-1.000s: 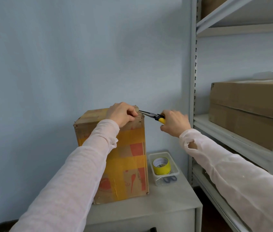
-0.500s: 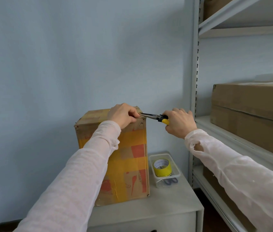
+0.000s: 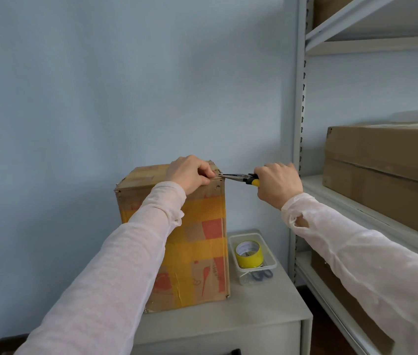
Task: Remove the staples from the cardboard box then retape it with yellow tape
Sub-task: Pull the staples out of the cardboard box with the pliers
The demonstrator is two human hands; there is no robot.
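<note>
Left fingers (image 3: 206, 173) apparently pinch cardboard box (image 3: 197, 242) corner; right fingers (image 3: 263, 173) grip pliers (image 3: 236, 176), tip there; yellow tape (image 3: 250, 257) in tub (image 3: 254, 275) beside.

Shelving upright (image 3: 298, 139) near right hand (image 3: 278, 184).

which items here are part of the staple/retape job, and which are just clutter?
In the job:
box, top corner gripped by left hand
pliers in right hand, tips at that corner
yellow tape, waiting in the tub

Lying about:
scissors in the tub (might cut tape later)
carton on the rack
cabinet under the box
</note>
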